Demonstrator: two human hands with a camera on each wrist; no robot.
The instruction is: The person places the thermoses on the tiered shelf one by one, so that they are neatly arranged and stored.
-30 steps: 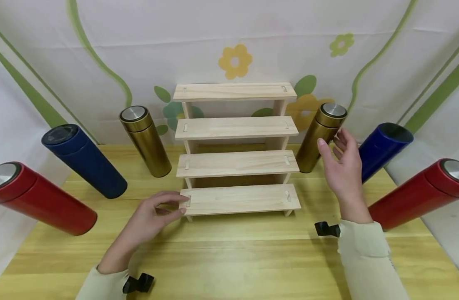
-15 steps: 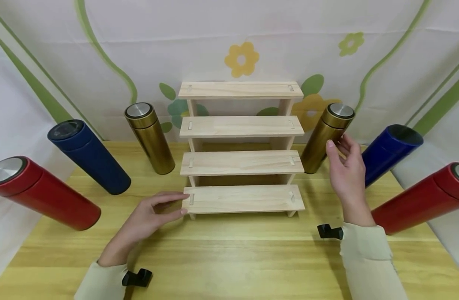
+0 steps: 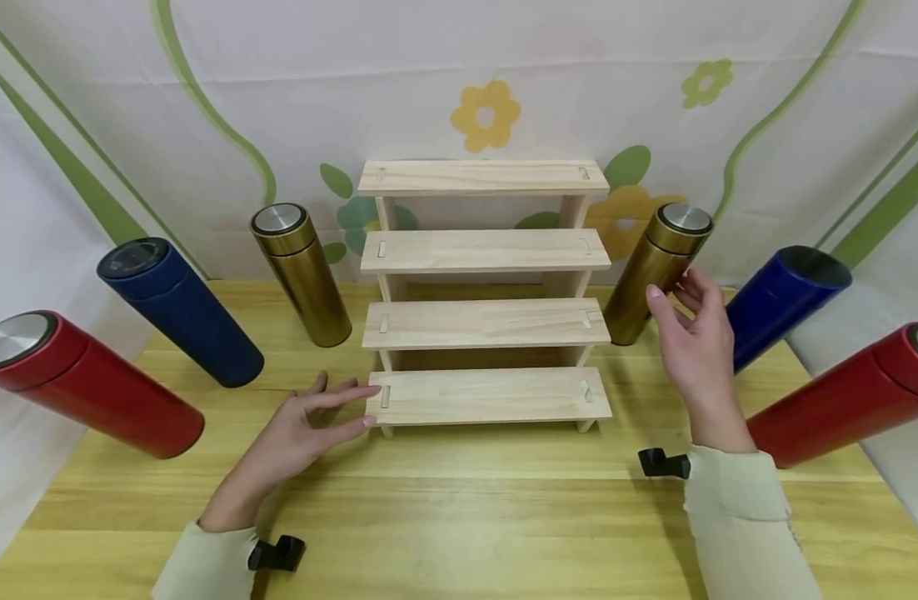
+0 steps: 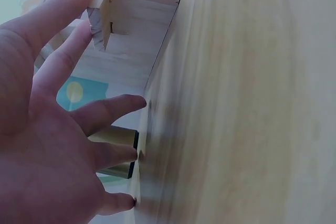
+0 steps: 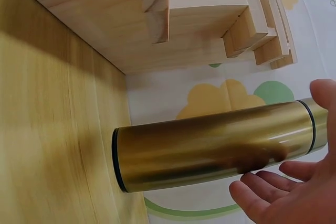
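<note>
A four-tier pale wooden rack stands in the middle of the table. My left hand is at its left side, thumb and index fingertip touching the end of the lowest shelf board. In the left wrist view the other fingers are spread. On the rack's right stands an upright gold thermos bottle with a silver-topped lid. My right hand is beside it, thumb extended towards its front and fingers behind. In the right wrist view the fingertips are right at the gold bottle's side, not wrapped round it.
Left of the rack stand another gold bottle, a dark blue bottle and a red bottle. To the right are a blue, open-topped bottle and a red bottle. A flowered cloth hangs behind.
My right hand has moved slightly closer to the gold bottle. The left hand keeps its place at the lowest shelf, its rear fingers now more spread. The head view has shifted slightly.
</note>
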